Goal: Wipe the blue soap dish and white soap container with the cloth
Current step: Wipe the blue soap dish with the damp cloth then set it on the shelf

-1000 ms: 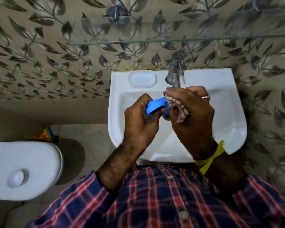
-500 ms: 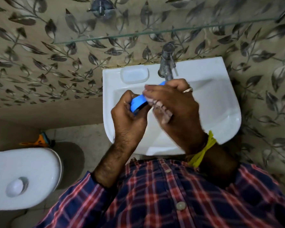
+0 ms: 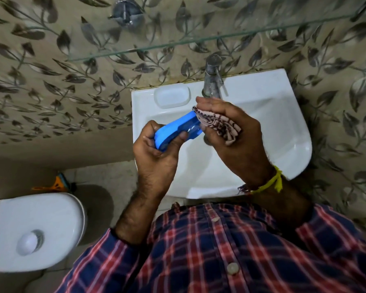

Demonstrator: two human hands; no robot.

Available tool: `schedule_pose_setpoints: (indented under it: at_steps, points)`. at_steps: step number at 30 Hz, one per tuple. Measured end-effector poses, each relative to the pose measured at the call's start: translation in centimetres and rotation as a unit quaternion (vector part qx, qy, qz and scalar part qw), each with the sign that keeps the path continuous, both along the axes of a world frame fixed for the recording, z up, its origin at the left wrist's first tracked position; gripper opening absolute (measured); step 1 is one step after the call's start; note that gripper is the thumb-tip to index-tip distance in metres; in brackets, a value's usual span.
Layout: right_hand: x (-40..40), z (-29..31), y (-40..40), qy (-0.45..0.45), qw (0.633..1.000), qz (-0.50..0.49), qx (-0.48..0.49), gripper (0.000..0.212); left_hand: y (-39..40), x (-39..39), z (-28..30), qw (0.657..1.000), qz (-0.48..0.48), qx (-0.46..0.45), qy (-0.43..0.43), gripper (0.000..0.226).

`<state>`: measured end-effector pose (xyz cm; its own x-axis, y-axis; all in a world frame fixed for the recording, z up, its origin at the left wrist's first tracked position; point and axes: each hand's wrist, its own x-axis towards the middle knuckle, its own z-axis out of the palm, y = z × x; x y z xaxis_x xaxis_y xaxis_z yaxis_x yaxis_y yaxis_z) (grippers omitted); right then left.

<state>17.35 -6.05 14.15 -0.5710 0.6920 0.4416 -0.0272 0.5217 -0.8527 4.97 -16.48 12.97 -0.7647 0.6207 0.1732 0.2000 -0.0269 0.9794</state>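
My left hand (image 3: 156, 153) grips blue soap dish (image 3: 175, 132) over sink (image 3: 283, 115); right hand (image 3: 230, 132) clutches cloth (image 3: 218, 123) at its far end. Should press firmly, rotate dish. White soap container (image 3: 171, 97) waits on ledge.

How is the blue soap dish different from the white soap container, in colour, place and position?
The blue soap dish is bright blue; the white soap container is white like the sink. The blue dish is gripped in the left hand above the basin, tilted on its edge; the white container lies flat on the sink ledge, untouched. The cloth in the right hand meets the blue dish only. Both look like shallow, rounded trays.
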Motion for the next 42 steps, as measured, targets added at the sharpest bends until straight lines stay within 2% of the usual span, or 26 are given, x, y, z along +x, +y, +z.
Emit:
schedule_pose_setpoints:
  at_steps: [3, 6, 8, 10, 12, 14, 17, 20, 23, 26, 29, 31, 33, 35, 39, 42]
  points:
    - [0.0, -0.2, 0.3, 0.029, 0.999, 0.009, -0.015, 0.036, -0.3, -0.1, -0.1, 0.999, -0.034, 0.005, -0.035, 0.042]
    - [0.5, -0.1, 1.0, 0.016, 0.998, -0.007, 0.062, 0.034, -0.7, -0.4, 0.0, 0.995, -0.083, -0.032, -0.043, 0.038]
    - [0.6, -0.3, 1.2, -0.020, 0.987, -0.014, 0.157, 0.028, -0.5, -1.2, 0.7, 0.988, -0.134, -0.079, -0.007, 0.035]
    - [0.6, -0.6, 1.2, -0.061, 0.973, 0.003, 0.224, 0.026, 0.5, -1.8, 1.3, 0.966, -0.173, -0.174, 0.078, 0.039]
    - [0.1, -0.9, 0.7, -0.079, 0.962, 0.021, 0.261, 0.026, 1.9, -1.4, 1.8, 0.941, -0.171, -0.239, 0.168, 0.025]
    - [-0.3, -0.9, 0.2, -0.090, 0.955, 0.022, 0.280, 0.025, 2.6, -0.8, 1.8, 0.948, -0.139, -0.232, 0.170, 0.010]
    - [0.0, -0.5, 0.2, -0.113, 0.945, 0.004, 0.305, 0.025, 2.8, -0.6, 1.1, 0.968, -0.077, -0.168, 0.169, 0.027]
    - [0.7, -0.1, 1.0, -0.098, 0.968, -0.054, 0.224, 0.033, 3.0, -0.5, 0.8, 0.974, -0.061, -0.145, 0.161, 0.024]
    - [0.9, 0.2, 1.2, -0.092, 0.981, -0.119, 0.118, 0.030, 3.3, -0.2, 0.7, 0.974, -0.038, -0.160, 0.158, 0.042]
    - [-0.2, 0.8, -0.1, -0.102, 0.977, -0.063, 0.176, 0.027, 3.4, -0.4, 0.5, 0.972, -0.035, -0.161, 0.169, 0.046]
    - [-1.0, 0.9, -0.5, -0.094, 0.960, -0.004, 0.265, 0.028, 3.5, -0.6, 0.4, 0.976, -0.035, -0.114, 0.182, 0.016]
    - [-0.5, 0.7, 0.7, -0.091, 0.973, -0.024, 0.213, 0.029, 3.6, -0.5, 0.3, 0.979, -0.034, -0.114, 0.164, 0.017]
    - [0.5, 0.1, 2.1, -0.080, 0.988, -0.067, 0.115, 0.034, 3.5, -0.3, 0.3, 0.983, -0.020, -0.127, 0.129, 0.030]
    - [0.6, -0.2, 2.5, -0.072, 0.992, -0.076, 0.065, 0.029, 3.5, -0.4, 0.1, 0.984, -0.015, -0.133, 0.115, 0.035]
    - [-0.4, -0.4, 0.9, -0.072, 0.987, -0.011, 0.146, 0.038, 3.3, -0.6, -0.2, 0.989, -0.021, -0.095, 0.113, 0.026]
    - [0.1, -0.7, 2.7, -0.070, 0.987, -0.086, 0.118, 0.031, 3.4, -0.3, 0.1, 0.993, -0.007, -0.091, 0.075, 0.028]
